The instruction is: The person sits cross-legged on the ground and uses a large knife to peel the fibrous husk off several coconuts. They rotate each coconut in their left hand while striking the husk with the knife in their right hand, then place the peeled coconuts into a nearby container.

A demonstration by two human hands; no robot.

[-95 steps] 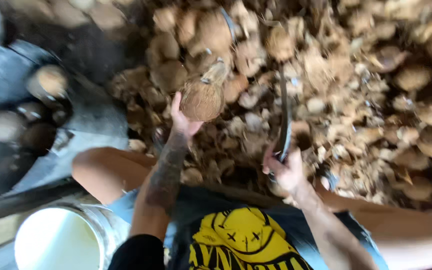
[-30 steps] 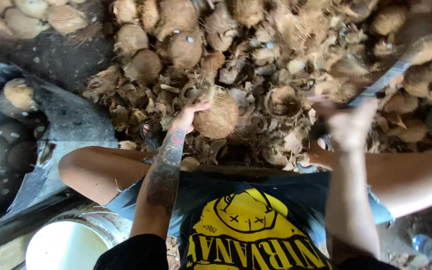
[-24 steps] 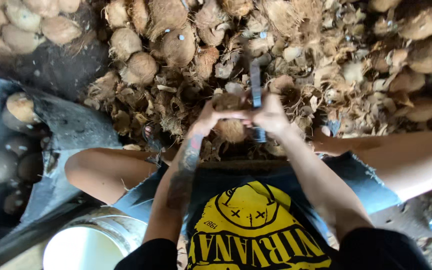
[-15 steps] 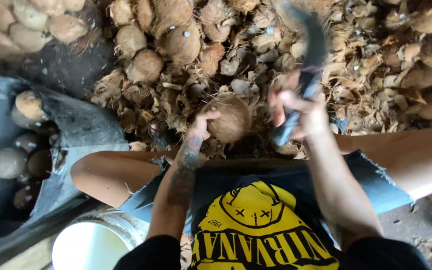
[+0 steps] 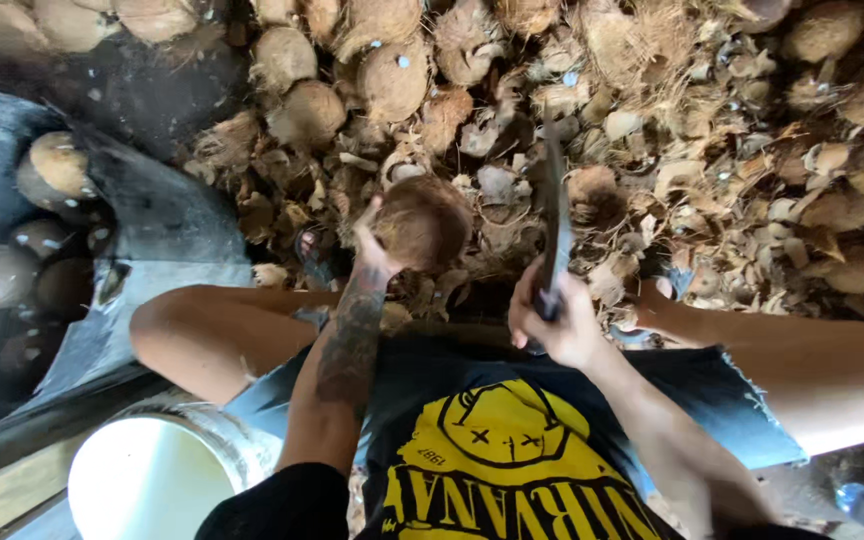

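The left hand [image 5: 377, 250] cups a brown husked coconut [image 5: 422, 222] from its left side, fingers closed on it, holding it above the knees. Just to its right, the right hand [image 5: 552, 320] is clenched around the handle of a dark cleaver [image 5: 554, 215], blade upright and apart from the coconut. Ahead, a heap of husks and shells [image 5: 712, 150] crowds the floor. A grey tub [image 5: 152, 215] of peeled coconuts sits left; a white bucket [image 5: 147, 480] stands below it.
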